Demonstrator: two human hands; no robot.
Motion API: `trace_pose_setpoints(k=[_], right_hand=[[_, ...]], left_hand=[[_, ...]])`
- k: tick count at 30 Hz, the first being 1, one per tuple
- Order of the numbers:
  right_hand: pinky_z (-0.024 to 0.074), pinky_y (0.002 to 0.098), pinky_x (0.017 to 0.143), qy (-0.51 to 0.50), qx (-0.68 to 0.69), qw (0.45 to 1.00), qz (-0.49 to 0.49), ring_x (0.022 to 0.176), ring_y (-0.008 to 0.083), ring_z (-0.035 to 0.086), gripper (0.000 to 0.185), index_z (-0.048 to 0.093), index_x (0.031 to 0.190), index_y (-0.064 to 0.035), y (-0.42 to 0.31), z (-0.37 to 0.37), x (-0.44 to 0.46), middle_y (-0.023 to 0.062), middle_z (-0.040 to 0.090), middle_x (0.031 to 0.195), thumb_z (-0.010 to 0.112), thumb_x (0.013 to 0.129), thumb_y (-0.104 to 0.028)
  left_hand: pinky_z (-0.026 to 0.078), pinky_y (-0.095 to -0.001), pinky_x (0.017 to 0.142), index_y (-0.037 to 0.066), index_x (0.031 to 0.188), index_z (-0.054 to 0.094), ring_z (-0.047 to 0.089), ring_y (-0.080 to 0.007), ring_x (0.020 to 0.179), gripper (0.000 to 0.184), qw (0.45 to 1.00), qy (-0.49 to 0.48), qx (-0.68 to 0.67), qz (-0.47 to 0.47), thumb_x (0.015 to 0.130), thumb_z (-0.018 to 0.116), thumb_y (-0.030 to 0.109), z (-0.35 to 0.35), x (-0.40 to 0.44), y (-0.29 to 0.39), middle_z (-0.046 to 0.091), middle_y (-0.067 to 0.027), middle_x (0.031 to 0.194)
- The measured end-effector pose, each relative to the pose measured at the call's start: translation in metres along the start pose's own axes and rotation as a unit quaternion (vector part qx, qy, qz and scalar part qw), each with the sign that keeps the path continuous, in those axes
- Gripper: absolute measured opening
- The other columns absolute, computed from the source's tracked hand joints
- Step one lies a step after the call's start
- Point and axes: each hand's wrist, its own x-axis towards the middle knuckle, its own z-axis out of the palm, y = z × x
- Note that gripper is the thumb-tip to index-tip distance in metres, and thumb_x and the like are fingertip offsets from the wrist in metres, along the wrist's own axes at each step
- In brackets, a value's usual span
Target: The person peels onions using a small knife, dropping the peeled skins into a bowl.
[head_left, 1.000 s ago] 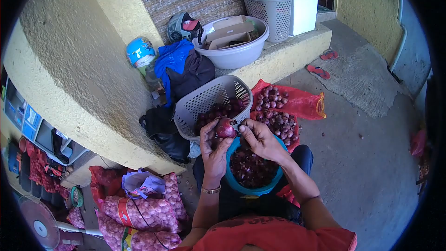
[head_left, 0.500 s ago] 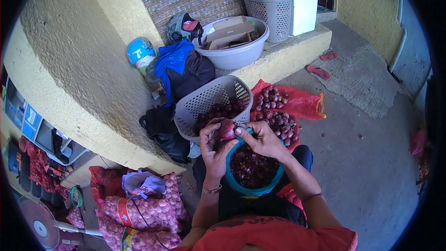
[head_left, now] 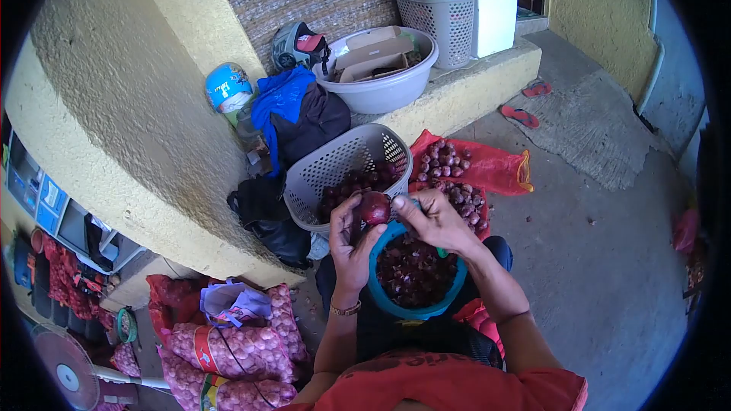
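Observation:
My left hand (head_left: 352,242) is closed around a dark red onion (head_left: 374,208), its fingers behind the onion and its thumb below. Just to the right, my right hand (head_left: 435,222) is closed, with its thumb tip near the onion but apart from it. A bit of a slim green-handled tool (head_left: 442,253) pokes out under the right palm; most of it is hidden by the fingers. Below both hands, a blue basin (head_left: 373,278) holds dark onion skins (head_left: 415,270). Behind the left hand stands a grey perforated basket (head_left: 346,151) with red onions (head_left: 365,183) inside.
Small onions (head_left: 464,202) lie on a red mesh sack (head_left: 499,170) beyond my right hand. Bulging sacks (head_left: 236,350) stand at lower left by a purple bag (head_left: 236,303). A white tub (head_left: 381,95) sits on the ledge (head_left: 464,95). Red slippers (head_left: 520,116) lie on the floor.
My right hand has drawn off the onion, turning so that a green handle shows beneath it. The left hand keeps hold of the onion, which shows a smoother, darker side.

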Motion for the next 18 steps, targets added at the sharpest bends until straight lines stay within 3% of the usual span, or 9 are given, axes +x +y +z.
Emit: trace_pose_setpoints(k=[2,5,9,14,18], right_hand=[[0.0273,0.0235,0.047,0.048,0.048,0.998,-0.017,0.056,0.0012,0.033,0.042,0.055,0.068,-0.0042,-0.001,-0.003,0.002,-0.0089,0.038,0.058,0.052,0.099,-0.032],[0.0278,0.0236,0.048,0.050,0.014,0.998,-0.032,0.058,0.0014,0.034,0.041,0.056,0.072,-0.0044,0.007,-0.010,0.003,-0.0087,0.039,0.060,0.050,0.100,-0.034],[0.0285,0.0249,0.049,0.041,-0.020,0.999,-0.022,0.059,0.0027,0.032,0.038,0.055,0.075,-0.0019,0.012,-0.004,-0.001,-0.0077,0.036,0.060,0.049,0.101,-0.030],[0.0343,0.0254,0.053,0.004,-0.006,1.000,-0.020,0.063,0.0034,0.037,0.032,0.061,0.089,0.0015,0.009,0.004,-0.003,-0.0053,0.043,0.064,0.049,0.101,-0.025],[0.0359,0.0259,0.054,0.021,-0.010,0.999,-0.038,0.064,0.0038,0.038,0.031,0.061,0.089,0.0020,0.014,0.009,-0.002,-0.0043,0.044,0.064,0.049,0.101,-0.024]], left_hand=[[0.042,-0.0315,0.100,0.001,0.129,0.044,0.052,-0.0185,0.115,0.055,0.998,0.020,-0.051,-0.044,0.081,0.069,-0.003,0.001,0.001,0.004,0.051,-0.0125,0.129],[0.042,-0.0309,0.100,0.001,0.131,0.043,0.052,-0.0182,0.115,0.057,0.984,0.044,-0.139,-0.107,0.081,0.069,-0.003,0.000,-0.001,0.006,0.052,-0.0118,0.127],[0.041,-0.0312,0.100,0.001,0.133,0.042,0.052,-0.0179,0.116,0.058,0.984,0.041,-0.153,-0.084,0.081,0.067,-0.004,0.003,0.002,0.008,0.053,-0.0111,0.126],[0.040,-0.0336,0.103,0.001,0.133,0.041,0.050,-0.0194,0.119,0.061,0.982,0.022,-0.166,-0.090,0.078,0.067,-0.009,0.003,0.002,0.008,0.051,-0.0118,0.129],[0.040,-0.0344,0.104,0.002,0.131,0.042,0.050,-0.0206,0.120,0.062,0.988,0.017,-0.141,-0.068,0.076,0.067,-0.010,0.002,0.001,0.003,0.049,-0.0124,0.131]])
